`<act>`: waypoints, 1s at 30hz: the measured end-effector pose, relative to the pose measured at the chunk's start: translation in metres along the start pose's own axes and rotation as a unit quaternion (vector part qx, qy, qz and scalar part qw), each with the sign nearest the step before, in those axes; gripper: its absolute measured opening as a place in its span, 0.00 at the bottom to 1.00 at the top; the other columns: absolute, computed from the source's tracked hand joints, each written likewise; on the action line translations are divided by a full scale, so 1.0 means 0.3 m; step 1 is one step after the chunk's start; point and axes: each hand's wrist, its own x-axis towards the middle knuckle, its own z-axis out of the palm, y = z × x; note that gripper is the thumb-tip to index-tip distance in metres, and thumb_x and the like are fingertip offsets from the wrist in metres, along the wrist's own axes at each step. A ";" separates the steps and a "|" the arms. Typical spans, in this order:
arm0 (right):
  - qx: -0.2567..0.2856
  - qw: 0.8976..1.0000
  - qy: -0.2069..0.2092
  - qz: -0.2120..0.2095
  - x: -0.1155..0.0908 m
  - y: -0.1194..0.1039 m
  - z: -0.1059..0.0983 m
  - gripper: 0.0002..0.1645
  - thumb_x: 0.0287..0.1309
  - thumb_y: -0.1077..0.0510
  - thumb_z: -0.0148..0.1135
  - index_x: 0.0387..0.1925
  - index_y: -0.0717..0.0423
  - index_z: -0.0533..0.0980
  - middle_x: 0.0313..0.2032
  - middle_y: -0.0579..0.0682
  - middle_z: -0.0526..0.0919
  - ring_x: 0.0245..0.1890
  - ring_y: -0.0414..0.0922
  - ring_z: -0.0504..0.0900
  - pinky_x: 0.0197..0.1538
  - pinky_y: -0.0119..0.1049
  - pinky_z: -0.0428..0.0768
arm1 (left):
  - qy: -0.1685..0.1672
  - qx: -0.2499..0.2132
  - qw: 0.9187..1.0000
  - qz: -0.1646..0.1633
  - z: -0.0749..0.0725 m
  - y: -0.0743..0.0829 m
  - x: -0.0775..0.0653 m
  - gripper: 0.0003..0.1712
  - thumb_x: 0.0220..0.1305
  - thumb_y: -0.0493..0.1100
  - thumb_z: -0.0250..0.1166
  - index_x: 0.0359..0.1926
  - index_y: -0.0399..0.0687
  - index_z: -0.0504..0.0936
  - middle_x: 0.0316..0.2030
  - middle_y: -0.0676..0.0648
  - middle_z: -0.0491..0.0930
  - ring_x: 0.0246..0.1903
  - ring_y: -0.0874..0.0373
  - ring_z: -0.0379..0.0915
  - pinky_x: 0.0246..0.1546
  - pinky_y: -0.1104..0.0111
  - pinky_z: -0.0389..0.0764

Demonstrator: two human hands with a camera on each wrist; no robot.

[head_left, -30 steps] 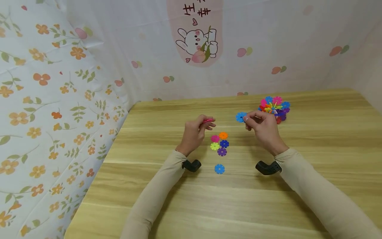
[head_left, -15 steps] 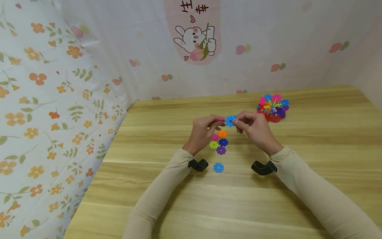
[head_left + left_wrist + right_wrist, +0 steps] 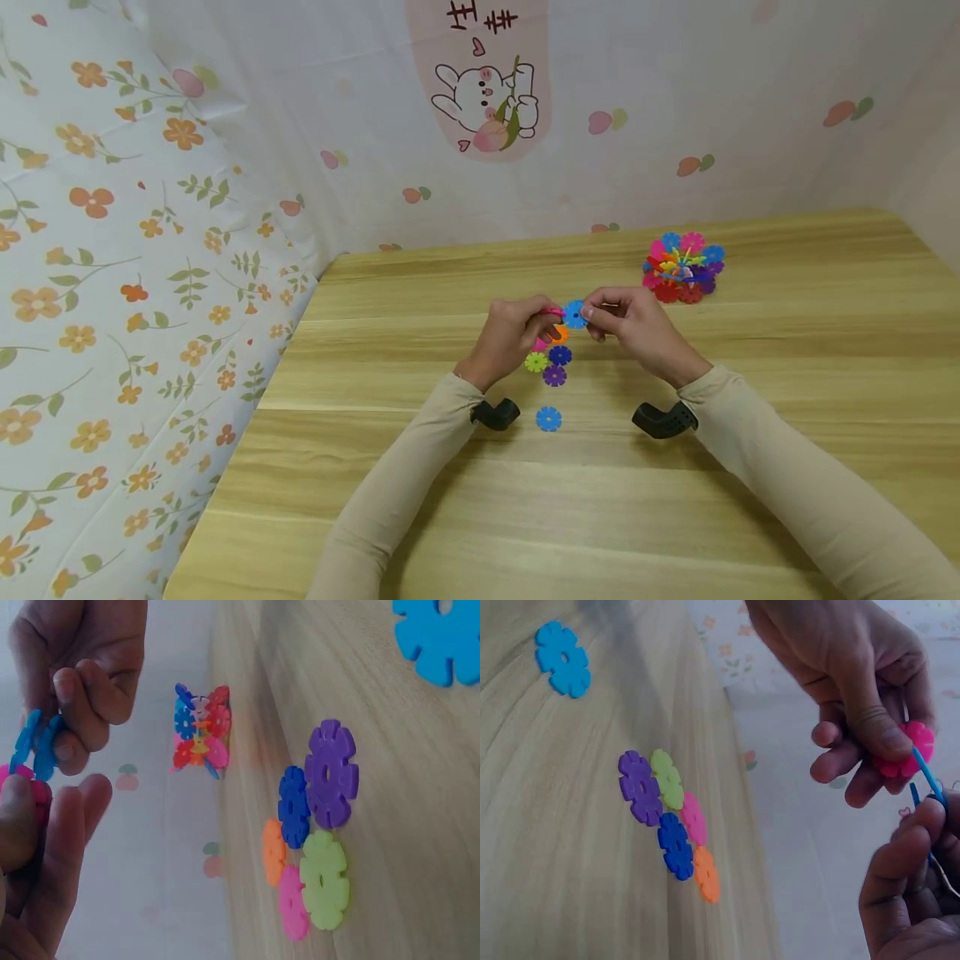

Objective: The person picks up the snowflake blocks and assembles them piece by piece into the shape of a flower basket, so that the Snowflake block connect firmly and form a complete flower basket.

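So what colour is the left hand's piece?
The piece is pink, clearest in the right wrist view.

In the left wrist view, the left grip (image 3: 56,870) covers much of its pink disc (image 3: 39,795), and the upper right corner crops a light-blue disc (image 3: 439,645). A rabbit panel (image 3: 478,79) runs off the head view's top edge.

The light in here is soft, brightest on the floral cloth (image 3: 150,275) and greyer on the back cloth (image 3: 337,108), and the sleeves (image 3: 787,467) drop gentle shadows on the table (image 3: 540,525). Both wrist views are dimmer and hazier: in the left one, the right hand (image 3: 86,667) looks dull and shaded, the far pile of discs (image 3: 199,729) soft-edged.
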 end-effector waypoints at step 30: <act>0.057 0.998 0.000 0.026 -0.010 0.018 0.046 0.14 0.71 0.62 0.56 0.41 0.75 0.78 0.24 0.45 0.81 0.24 0.40 0.79 0.39 0.32 0.85 | -0.057 0.142 0.988 0.031 0.004 0.035 -0.046 0.11 0.61 0.22 0.60 0.41 0.37 0.73 0.27 0.44 0.87 0.21 0.63 0.81 0.27 0.81 0.80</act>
